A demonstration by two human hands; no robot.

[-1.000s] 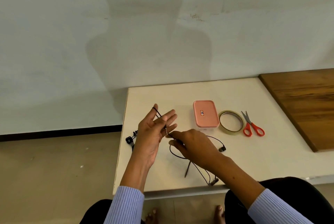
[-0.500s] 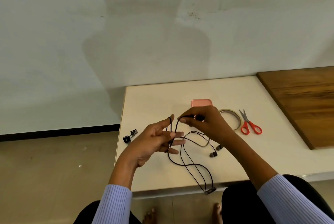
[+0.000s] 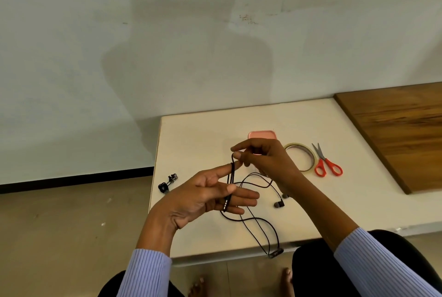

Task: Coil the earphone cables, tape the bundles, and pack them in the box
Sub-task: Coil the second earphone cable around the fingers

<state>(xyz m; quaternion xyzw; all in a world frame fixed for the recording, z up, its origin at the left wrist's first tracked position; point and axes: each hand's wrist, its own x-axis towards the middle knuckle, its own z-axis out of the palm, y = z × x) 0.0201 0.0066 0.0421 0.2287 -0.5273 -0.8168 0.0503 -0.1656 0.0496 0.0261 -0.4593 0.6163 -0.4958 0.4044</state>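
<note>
- The left hand (image 3: 210,195) is held palm up over the white table (image 3: 203,134), its fingers spread and nearly straight. The black earphone cable (image 3: 258,222) is looped across them, and the thumb presses the strands against the fingers.
- The right hand (image 3: 265,160) is just above and beyond the left one. Its thumb and forefinger pinch the cable at the top of the loop, close to the left forefinger tip. The two hands are nearly touching.
- The rest of the cable lies loose on the table in soft curves. Two earbuds (image 3: 279,203) rest near the right wrist, and the plug end (image 3: 275,253) hangs at the near table edge.
- I judge the cable to be very light, thin and limp. It will keep no shape alone, so the coil may spring open if the thumb lets go.
- A good place to hold is the crossing of the strands. The earbuds and the plug joints look delicate, so better not to pull there.
- A second earphone bundle (image 3: 167,183) lies at the left edge of the table, well apart from the hands.
- The pink box (image 3: 262,134), with its lid on, is behind the right hand. The tape roll (image 3: 302,156) and the red scissors (image 3: 326,165) lie beside it, untouched.
</note>
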